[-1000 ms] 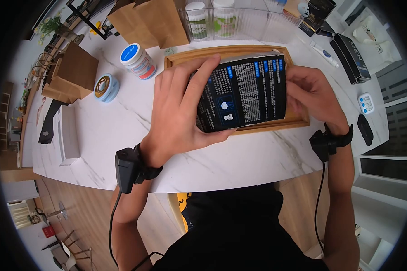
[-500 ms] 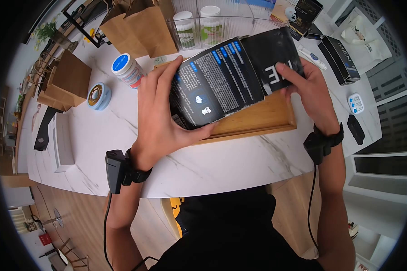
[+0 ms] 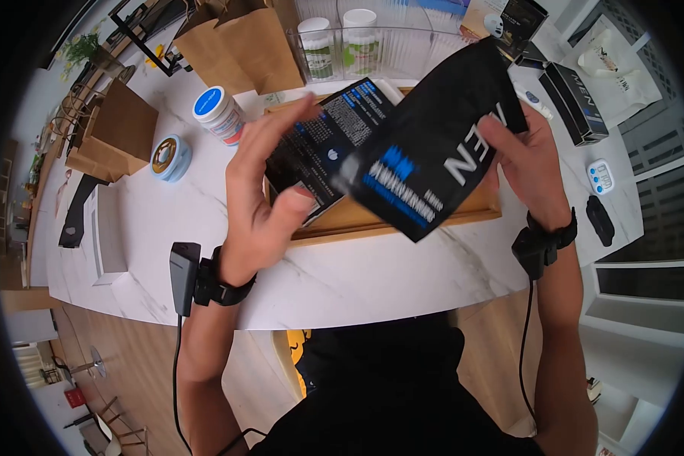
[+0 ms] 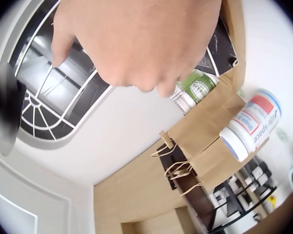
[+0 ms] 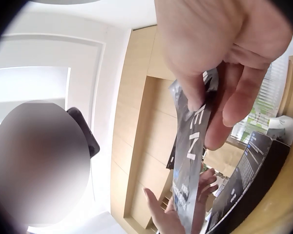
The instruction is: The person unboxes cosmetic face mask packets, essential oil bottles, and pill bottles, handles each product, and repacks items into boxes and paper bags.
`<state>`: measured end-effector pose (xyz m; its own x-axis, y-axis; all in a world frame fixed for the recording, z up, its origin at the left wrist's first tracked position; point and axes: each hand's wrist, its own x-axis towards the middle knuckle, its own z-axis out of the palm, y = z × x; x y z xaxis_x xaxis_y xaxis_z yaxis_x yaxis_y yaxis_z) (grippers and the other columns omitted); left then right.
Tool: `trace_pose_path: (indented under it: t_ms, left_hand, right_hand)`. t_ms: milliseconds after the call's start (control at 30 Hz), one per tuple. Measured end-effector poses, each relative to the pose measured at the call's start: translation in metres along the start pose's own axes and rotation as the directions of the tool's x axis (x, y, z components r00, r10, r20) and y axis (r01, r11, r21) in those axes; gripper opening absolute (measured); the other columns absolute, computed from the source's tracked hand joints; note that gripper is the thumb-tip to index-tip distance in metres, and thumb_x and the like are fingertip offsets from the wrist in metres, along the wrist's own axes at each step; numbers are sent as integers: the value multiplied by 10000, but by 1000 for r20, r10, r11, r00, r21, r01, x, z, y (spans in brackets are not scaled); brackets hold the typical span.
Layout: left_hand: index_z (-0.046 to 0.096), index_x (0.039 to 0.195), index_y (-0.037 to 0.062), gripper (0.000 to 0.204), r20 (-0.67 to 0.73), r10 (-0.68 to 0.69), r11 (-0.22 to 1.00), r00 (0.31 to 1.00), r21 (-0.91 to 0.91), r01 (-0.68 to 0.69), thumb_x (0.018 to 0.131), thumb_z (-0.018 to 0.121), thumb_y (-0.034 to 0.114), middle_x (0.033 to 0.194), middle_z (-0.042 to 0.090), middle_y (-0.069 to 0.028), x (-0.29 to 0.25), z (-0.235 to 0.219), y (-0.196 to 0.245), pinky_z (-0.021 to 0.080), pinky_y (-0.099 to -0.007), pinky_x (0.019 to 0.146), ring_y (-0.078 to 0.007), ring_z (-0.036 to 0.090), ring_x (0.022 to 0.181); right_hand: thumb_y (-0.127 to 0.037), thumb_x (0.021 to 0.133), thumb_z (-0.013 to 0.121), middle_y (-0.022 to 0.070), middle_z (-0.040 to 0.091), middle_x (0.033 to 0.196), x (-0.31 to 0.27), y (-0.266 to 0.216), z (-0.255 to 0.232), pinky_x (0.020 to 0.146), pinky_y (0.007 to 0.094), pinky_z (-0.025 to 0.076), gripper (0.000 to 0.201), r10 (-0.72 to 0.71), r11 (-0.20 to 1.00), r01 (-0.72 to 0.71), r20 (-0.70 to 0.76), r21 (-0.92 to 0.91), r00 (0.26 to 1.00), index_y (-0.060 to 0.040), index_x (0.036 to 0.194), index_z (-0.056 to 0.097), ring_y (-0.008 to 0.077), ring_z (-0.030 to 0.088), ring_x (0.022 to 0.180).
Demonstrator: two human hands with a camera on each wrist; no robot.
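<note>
My right hand (image 3: 536, 167) pinches a flat black sachet (image 3: 422, 148) with "MEN" in white letters, thumb on top. In the right wrist view the sachet (image 5: 188, 161) appears edge-on below the thumb. A black box (image 3: 346, 125) covered in small white and blue print lies tilted on a wooden tray (image 3: 475, 207), its right part hidden by the sachet. Beside the box's left end is my left hand (image 3: 254, 205), thumb and fingers spread, nothing in its grasp. The right wrist view shows the left hand (image 5: 166, 214) apart from the box (image 5: 244, 178).
A white tub with a blue lid (image 3: 218, 114) and a light blue round jar (image 3: 170, 158) stand left of the tray. Behind are paper bags (image 3: 239, 49) and a clear bin (image 3: 403, 49) with bottles. To the right lie another black box (image 3: 574, 102) and a white timer (image 3: 600, 176).
My right hand has pulled the sachet out of the box and swung it over the tray. My left hand has let go of the box, which now lies lower on the tray.
</note>
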<state>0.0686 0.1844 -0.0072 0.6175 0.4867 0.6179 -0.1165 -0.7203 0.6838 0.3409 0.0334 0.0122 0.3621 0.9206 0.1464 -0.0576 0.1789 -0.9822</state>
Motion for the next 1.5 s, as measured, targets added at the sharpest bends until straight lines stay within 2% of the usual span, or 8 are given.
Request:
trace_pose_path:
  t_ms: [167,300,400,600,700,867,1067,1500]
  left_hand:
    - [740,1041,18,274,180,-119,952,976,-258,164,818,814,159,724,609,21,-7,8,12,333,-215,556,-44,421,592]
    - [713,967,-8,86,206,-227,905,952,-317,285,891,740,21,657,615,38,-15,14,5,285,-173,478,6,393,523]
    - [682,982,-24,113,86,-456,775,886,-451,443,901,733,35,733,690,-12,-9,13,18,383,-158,479,1,504,563]
    - [583,1040,-45,151,97,-430,718,898,-566,405,937,672,21,867,747,-120,-4,10,17,611,-253,628,-107,702,773]
    - [582,966,-20,98,152,-434,735,888,-511,446,947,671,15,813,727,-48,-9,16,17,467,-167,657,-16,605,734]
    - [617,851,15,129,237,-444,740,864,-447,503,953,683,59,713,621,48,-8,19,27,357,-168,615,6,423,629]
    - [658,814,10,156,321,-437,780,840,-329,532,937,709,91,672,558,62,-15,14,16,336,-195,561,-3,431,628]
    - [583,650,27,314,277,-359,866,891,-257,429,911,740,101,590,498,72,-14,18,16,276,-201,479,16,386,543]
  right_hand:
    - [-121,900,736,80,716,861,-2,6,9,446,224,494,286,98,989,-78,162,-126,982,41,1118,646,126,671,632]
    - [-120,912,717,108,716,939,-3,12,15,572,247,560,332,55,996,-42,183,-73,982,40,1183,610,159,704,746]
    - [-122,936,682,127,713,980,1,9,7,683,279,584,369,170,985,-148,381,-85,909,43,1248,572,189,717,827]
    - [-116,956,659,146,712,963,-4,18,11,727,269,575,374,149,983,-78,478,-164,866,58,1270,556,166,708,808]
    - [5,926,624,172,707,919,-10,18,15,714,304,598,315,142,987,-77,532,-144,835,64,1232,576,212,730,797]
    - [-140,928,719,20,665,708,-10,1,21,608,188,481,168,359,920,-252,391,-299,847,9,856,692,38,608,655]
    - [-150,923,731,-51,577,621,-10,15,15,508,204,294,148,135,930,37,434,-366,891,-13,869,715,5,433,560]
    - [-183,907,759,-38,633,690,-12,26,21,497,207,297,182,104,969,-1,400,-249,911,-2,911,741,2,420,560]
